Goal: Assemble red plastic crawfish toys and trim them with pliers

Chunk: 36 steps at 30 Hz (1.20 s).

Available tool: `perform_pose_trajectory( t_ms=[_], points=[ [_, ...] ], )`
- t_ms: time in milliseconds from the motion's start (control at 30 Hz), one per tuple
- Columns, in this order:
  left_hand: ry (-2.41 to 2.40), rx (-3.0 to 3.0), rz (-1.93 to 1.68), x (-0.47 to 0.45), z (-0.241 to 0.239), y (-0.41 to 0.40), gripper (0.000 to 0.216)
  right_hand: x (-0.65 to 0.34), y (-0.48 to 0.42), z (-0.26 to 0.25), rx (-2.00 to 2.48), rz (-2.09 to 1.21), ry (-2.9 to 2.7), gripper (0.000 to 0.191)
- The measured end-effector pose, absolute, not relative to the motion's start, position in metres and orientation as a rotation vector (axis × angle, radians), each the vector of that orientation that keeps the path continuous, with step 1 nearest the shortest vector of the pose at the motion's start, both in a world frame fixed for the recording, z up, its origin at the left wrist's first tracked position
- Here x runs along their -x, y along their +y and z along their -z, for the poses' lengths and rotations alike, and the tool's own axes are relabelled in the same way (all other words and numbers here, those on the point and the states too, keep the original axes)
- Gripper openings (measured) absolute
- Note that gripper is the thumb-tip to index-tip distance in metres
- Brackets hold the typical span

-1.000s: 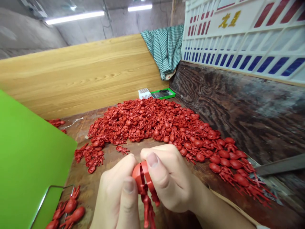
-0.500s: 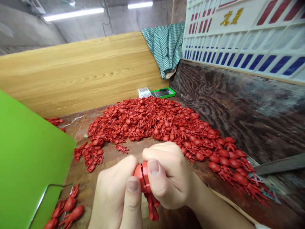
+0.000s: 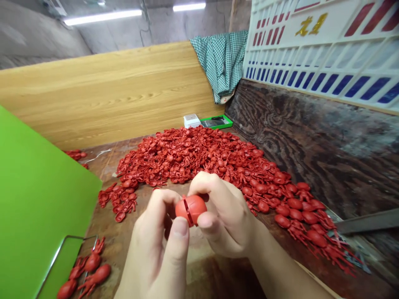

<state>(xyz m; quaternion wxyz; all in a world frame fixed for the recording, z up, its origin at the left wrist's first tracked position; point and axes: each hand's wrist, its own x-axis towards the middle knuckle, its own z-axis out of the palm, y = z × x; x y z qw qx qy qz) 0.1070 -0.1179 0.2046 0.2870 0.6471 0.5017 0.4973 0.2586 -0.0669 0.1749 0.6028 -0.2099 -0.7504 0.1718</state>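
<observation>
So, a red rounded plastic piece sits between both hands, pinched at fingertip level, with a narrow slot on its left side. Left hand: fingers curled closed against the piece's left side, thumb up under its lower left edge. Right hand: fingers arched over the top right, thumb pressed on the lower right. Both hands are closed on it, held above the wooden bench top, not resting on it.

Just past the fingertips, a big pile of red moulded figures with round bodies and thin legs covers the middle of the bench and runs down toward its right edge. A smaller cluster of red figures lies left of the hands, touching the pile's left side. More red figures lie at the near left corner, on a wire-edged green board. Far edge: white vented box beside a green tray, both against a wood-grain panel.
</observation>
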Motion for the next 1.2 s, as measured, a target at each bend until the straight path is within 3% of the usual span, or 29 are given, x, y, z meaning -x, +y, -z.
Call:
perform_pose_trajectory(
  t_ms=[167,433,833,1033,1200],
  points=[
    [1.384,-1.514,-1.577,-0.115,-0.210,-0.120,0.029,-0.259,-0.065,-0.175,0.428,-0.369,-1.630,0.032],
    [1.408,-1.410,-1.552,-0.108,-0.215,-0.118,0.029,-0.267,-0.058,-0.184,0.351,-0.289,-1.752,0.048],
    [1.173,-1.297,-1.373,-0.089,-0.210,-0.111,0.022,-0.275,-0.059,-0.183,0.358,-0.418,-1.723,0.052],
    [1.235,-1.339,-1.337,-0.080,-0.206,-0.115,0.030,-0.280,-0.063,-0.186,0.345,-0.224,-1.815,0.051],
    [1.157,-1.378,-1.296,-0.078,-0.210,-0.113,0.023,-0.280,-0.070,-0.188,0.395,-0.168,-1.875,0.050]
  ],
)
